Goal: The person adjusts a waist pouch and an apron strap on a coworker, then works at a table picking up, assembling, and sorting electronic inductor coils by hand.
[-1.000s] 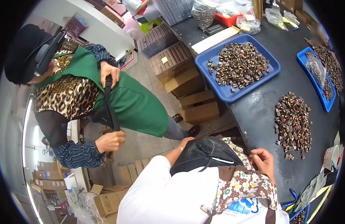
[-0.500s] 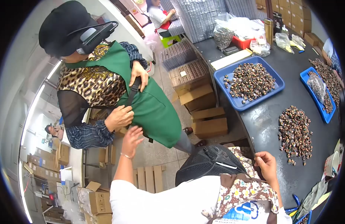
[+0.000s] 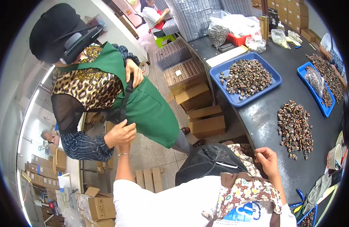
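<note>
My left hand [image 3: 124, 149], with a bracelet at the wrist, reaches up to a co-worker's hand [image 3: 120, 134]; that hand covers its fingers, so what it holds is hidden. Close by is the co-worker's green apron [image 3: 150, 111], with a black strap [image 3: 126, 97] down its side. The co-worker's other hand [image 3: 134, 72] grips the strap's upper part. At the table's near edge is my right hand [image 3: 269, 162], fingers curled toward the thumb, nothing visible in them. It is nearest to a pile of small metallic, copper-coloured parts [image 3: 294, 126].
On the dark table [image 3: 259, 126] stand a blue tray [image 3: 240, 101] of similar parts and a second blue tray [image 3: 327, 112]. A black mesh bag [image 3: 210, 162] is at my waist. Cardboard boxes [image 3: 208, 126] line the floor beside the table. Farther back, another person [image 3: 153, 17] sits working.
The co-worker's lower hand has left the strap and moved down over my left hand, whose spread fingers were visible before. My right hand stays by the table edge. The view has shifted slightly.
</note>
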Motion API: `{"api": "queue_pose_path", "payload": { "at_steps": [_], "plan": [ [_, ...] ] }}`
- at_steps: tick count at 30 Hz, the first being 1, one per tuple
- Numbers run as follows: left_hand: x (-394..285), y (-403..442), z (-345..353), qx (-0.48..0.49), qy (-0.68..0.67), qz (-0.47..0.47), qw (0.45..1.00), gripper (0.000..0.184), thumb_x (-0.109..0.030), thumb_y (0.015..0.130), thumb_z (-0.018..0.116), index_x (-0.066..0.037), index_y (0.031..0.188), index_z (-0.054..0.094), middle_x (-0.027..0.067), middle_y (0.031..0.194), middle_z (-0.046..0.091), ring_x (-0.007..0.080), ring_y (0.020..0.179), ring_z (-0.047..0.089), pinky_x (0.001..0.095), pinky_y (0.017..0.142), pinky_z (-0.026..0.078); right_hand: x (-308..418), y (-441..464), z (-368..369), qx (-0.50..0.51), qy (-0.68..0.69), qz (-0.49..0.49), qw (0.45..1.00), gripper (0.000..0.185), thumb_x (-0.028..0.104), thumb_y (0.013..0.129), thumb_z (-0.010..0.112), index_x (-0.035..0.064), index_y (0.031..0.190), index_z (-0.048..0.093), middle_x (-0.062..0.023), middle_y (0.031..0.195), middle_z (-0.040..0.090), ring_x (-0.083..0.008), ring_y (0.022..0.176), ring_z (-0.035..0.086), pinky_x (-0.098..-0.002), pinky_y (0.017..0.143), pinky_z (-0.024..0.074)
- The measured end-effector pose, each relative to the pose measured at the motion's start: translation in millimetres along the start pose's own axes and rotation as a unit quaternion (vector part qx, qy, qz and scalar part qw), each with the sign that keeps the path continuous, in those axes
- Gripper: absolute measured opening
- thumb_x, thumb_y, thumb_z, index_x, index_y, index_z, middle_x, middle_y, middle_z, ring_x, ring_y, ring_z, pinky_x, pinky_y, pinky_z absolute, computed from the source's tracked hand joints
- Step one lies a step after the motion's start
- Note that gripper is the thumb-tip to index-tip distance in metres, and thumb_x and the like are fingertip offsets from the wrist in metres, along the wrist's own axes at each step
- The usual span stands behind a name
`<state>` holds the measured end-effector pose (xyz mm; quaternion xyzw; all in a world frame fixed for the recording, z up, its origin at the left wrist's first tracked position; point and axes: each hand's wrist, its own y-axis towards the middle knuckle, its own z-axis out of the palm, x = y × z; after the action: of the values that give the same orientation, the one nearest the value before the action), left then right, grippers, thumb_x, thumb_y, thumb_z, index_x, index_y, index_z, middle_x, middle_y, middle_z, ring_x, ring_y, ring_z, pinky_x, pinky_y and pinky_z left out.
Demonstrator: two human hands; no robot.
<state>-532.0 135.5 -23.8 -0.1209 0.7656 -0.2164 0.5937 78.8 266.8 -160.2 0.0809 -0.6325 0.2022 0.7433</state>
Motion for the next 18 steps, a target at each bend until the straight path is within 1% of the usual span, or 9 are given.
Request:
{"api": "queue_pose_path", "payload": {
  "at_steps": [2, 5, 6, 7, 9, 10, 12, 16, 18],
  "plan": [
    [-36.4, -4.9, 23.1, -0.041, -0.326, -0.125, 0.936, 0.031, -0.027, 0.078, 0.051, -0.012, 0.103, 0.061, 0.0029, 0.117, 0.052, 0.0248, 0.117, 0.04, 0.0426, 0.094, 0.035, -1.5, 0.8, -1.6, 0.002, -0.008, -0.004, 1.0, 0.01, 0.002, 0.085, 0.055, -0.0001, 0.094, 0.059, -0.0035, 0.082, 0.061, -0.0084, 0.066, 0.056, -0.0213, 0.061, 0.0481],
    [-66.5, -5.3, 51.5, -0.086, -0.728, -0.281, 0.619, 0.028, -0.025, 0.079, 0.05, -0.012, 0.1, 0.063, 0.0043, 0.115, 0.053, 0.0255, 0.116, 0.042, 0.045, 0.095, 0.035, -3.4, 1.5, -3.9, 0.011, -0.001, -0.004, 1.0, 0.012, 0.002, 0.085, 0.056, -0.0013, 0.096, 0.059, -0.0042, 0.084, 0.061, -0.0088, 0.069, 0.057, -0.0225, 0.062, 0.0499],
    [-42.4, -4.3, 40.5, -0.086, -0.727, -0.283, 0.62, 0.028, -0.025, 0.079, 0.05, -0.012, 0.1, 0.063, 0.0043, 0.115, 0.053, 0.0255, 0.116, 0.042, 0.045, 0.095, 0.035, -1.7, 1.1, -3.0, 0.011, -0.003, 0.001, 1.0, 0.012, 0.002, 0.085, 0.056, -0.0015, 0.096, 0.059, -0.0042, 0.084, 0.061, -0.0089, 0.069, 0.057, -0.0224, 0.062, 0.0499],
    [0.8, -1.2, 19.5, -0.064, -0.39, -0.162, 0.904, 0.027, -0.024, 0.078, 0.05, -0.01, 0.098, 0.063, 0.0048, 0.114, 0.053, 0.0254, 0.117, 0.042, 0.0437, 0.095, 0.036, -1.2, 0.2, -2.7, 0.009, -0.004, 0.007, 1.0, 0.012, 0.002, 0.085, 0.056, -0.0016, 0.096, 0.059, -0.0041, 0.084, 0.061, -0.0089, 0.069, 0.057, -0.0224, 0.062, 0.05],
    [13.7, 2.8, 6.9, -0.026, 0.033, 0.001, 0.999, 0.026, -0.022, 0.078, 0.051, -0.009, 0.097, 0.064, 0.0053, 0.112, 0.053, 0.0252, 0.117, 0.042, 0.0425, 0.095, 0.036, -2.0, 0.0, -5.6, 0.009, -0.006, 0.001, 1.0, 0.012, 0.002, 0.085, 0.056, -0.0017, 0.096, 0.059, -0.0042, 0.084, 0.061, -0.0089, 0.07, 0.057, -0.0225, 0.062, 0.05],
    [4.0, -1.5, 8.9, 0.004, -0.299, -0.1, 0.949, 0.03, -0.029, 0.078, 0.052, -0.011, 0.099, 0.064, 0.0062, 0.115, 0.053, 0.0255, 0.118, 0.041, 0.0447, 0.096, 0.035, -2.4, 1.2, -4.5, 0.015, -0.009, -0.001, 1.0, 0.012, 0.002, 0.085, 0.056, -0.0018, 0.096, 0.059, -0.0042, 0.084, 0.061, -0.0089, 0.07, 0.057, -0.0226, 0.062, 0.05],
    [-13.2, -4.1, 14.7, 0.06, -0.816, -0.255, 0.516, 0.039, -0.041, 0.077, 0.054, -0.014, 0.104, 0.064, 0.008, 0.12, 0.052, 0.026, 0.121, 0.039, 0.0493, 0.099, 0.031, 1.3, 2.0, 0.0, 0.006, 0.0, -0.004, 1.0, 0.011, 0.002, 0.085, 0.056, -0.0012, 0.094, 0.059, -0.004, 0.082, 0.061, -0.009, 0.067, 0.057, -0.0222, 0.061, 0.0489],
    [105.6, 17.6, 18.2, -0.361, -0.364, 0.288, 0.809, 0.038, -0.015, 0.08, 0.062, -0.002, 0.115, 0.053, 0.0057, 0.113, 0.054, 0.016, 0.101, 0.051, 0.0288, 0.087, 0.041, 2.9, 0.9, 2.1, -0.003, 0.0, 0.002, 1.0, 0.009, 0.002, 0.084, 0.056, -0.0006, 0.092, 0.059, -0.0041, 0.08, 0.061, -0.0092, 0.065, 0.056, -0.0218, 0.059, 0.0479],
    [68.5, 35.2, 65.7, -0.556, -0.002, 0.113, 0.824, 0.037, -0.011, 0.079, 0.063, -0.003, 0.114, 0.053, 0.0026, 0.106, 0.054, 0.0141, 0.091, 0.051, 0.0288, 0.079, 0.041, 3.6, 1.0, 2.8, -0.001, 0.001, 0.001, 1.0, 0.009, 0.002, 0.084, 0.056, -0.0006, 0.092, 0.059, -0.0042, 0.08, 0.061, -0.0091, 0.065, 0.056, -0.0218, 0.059, 0.048]
  ]
}}
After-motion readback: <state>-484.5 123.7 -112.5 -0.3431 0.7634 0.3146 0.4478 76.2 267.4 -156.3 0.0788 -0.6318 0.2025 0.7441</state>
